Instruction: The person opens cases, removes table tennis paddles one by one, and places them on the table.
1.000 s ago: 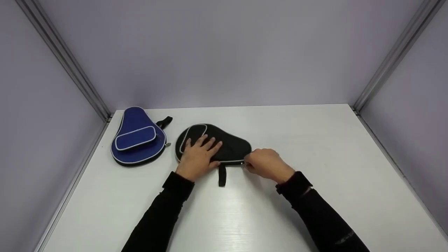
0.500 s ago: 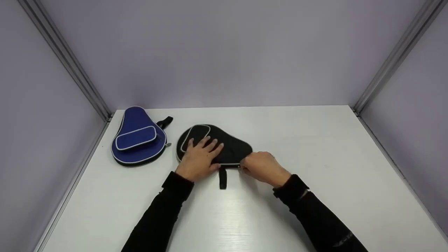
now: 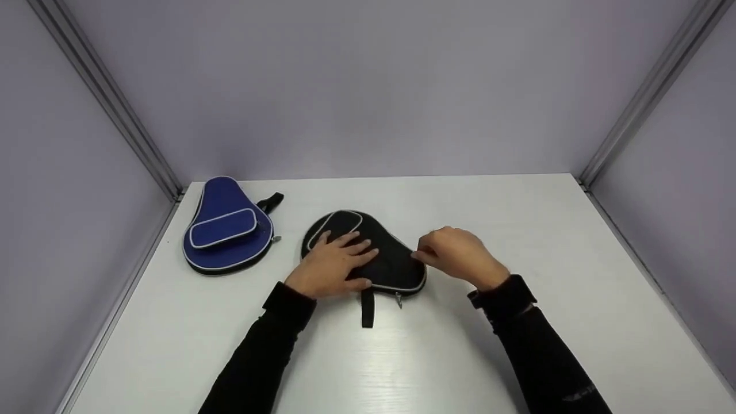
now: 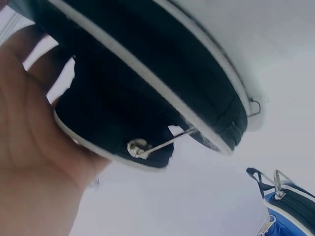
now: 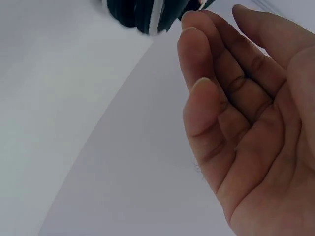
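Note:
A black, paddle-shaped table tennis bat case [image 3: 391, 250] with white piping lies on the table, its narrow end towards the right. My left hand [image 3: 330, 265] rests on its wide part with fingers spread, over part of the outlined pocket. A metal zipper pull [image 3: 399, 299] hangs from the near edge by the narrow end, and a black strap loop [image 3: 367, 307] sticks out towards me. My right hand [image 3: 457, 256] is at the narrow end, fingers loosely bent and the fingertips overlapping the case. In the right wrist view the thumb stands apart from the fingers [image 5: 202, 105], with nothing between them.
A blue bat case [image 3: 230, 253] with white piping and a front pocket lies at the left of the white table [image 3: 368, 368]. Its black strap [image 3: 271, 202] points to the back right. Pale panels stand behind and at both sides.
My right hand has let go at the zipper on the near edge and moved up and right. The black case has shifted right and turned, its narrow end swinging towards me; my left hand stays on it.

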The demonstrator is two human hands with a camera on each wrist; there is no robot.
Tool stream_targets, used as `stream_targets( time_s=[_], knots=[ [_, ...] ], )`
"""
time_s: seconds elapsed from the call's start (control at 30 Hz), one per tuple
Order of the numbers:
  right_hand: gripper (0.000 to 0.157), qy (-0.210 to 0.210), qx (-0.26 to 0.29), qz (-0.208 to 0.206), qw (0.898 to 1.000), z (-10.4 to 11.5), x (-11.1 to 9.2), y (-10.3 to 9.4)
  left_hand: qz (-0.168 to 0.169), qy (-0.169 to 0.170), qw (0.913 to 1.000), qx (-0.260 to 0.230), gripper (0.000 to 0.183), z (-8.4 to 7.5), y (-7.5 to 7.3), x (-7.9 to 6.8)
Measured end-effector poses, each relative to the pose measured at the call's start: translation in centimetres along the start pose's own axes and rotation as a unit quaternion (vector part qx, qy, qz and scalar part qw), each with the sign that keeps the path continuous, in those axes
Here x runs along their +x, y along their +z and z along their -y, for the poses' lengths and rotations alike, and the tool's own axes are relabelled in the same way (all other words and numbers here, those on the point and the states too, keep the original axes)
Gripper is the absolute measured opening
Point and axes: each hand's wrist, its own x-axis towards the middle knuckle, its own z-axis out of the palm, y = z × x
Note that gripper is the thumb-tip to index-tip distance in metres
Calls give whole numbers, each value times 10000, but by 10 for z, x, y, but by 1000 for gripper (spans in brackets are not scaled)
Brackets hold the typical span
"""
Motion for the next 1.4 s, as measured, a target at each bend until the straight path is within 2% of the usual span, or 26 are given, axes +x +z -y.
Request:
stream_targets(
  time_s=[0.23, 0.37, 0.47, 0.6, 0.7, 0.87, 0.97, 1.17, 1.3, 1.4],
  knots=[
    [23, 227, 249, -33, 9994, -16, -1, -1, 252, 609, 9965, -523, 79, 2, -6, -3],
    [20, 350, 258, -58, 9990, -22, 0, 2, 438, 697, 9938, -748, 77, -2, -11, -3],
    [16, 310, 202, -57, 9993, -29, 0, 3, 506, 666, 9940, -704, 76, -9, -15, -3],
    [14, 147, 157, 71, 9997, -37, -1, 6, 398, 689, 9964, -279, 78, -24, -18, -3],
    [14, 95, 146, 163, 9997, -42, 0, 7, 246, 896, 9955, 210, 80, -39, -18, -2],
    [15, 80, 122, 292, 9995, -47, 1, 10, 15, 1403, 9844, 1058, 87, -60, -10, 1],
    [16, 84, 115, 339, 9993, -48, 2, 12, -41, 1547, 9768, 1480, 93, -69, -3, 3],
    [17, 93, 123, 403, 9991, -48, 4, 15, -164, 1652, 9676, 1904, 103, -82, 3, 5],
    [17, 85, 71, 488, 9987, -47, 4, 17, -386, 1802, 9604, 2091, 101, -88, 6, 7],
    [17, 54, 59, 518, 9986, -47, 4, 19, -403, 1828, 9589, 2132, 102, -88, 7, 8]
  ],
)
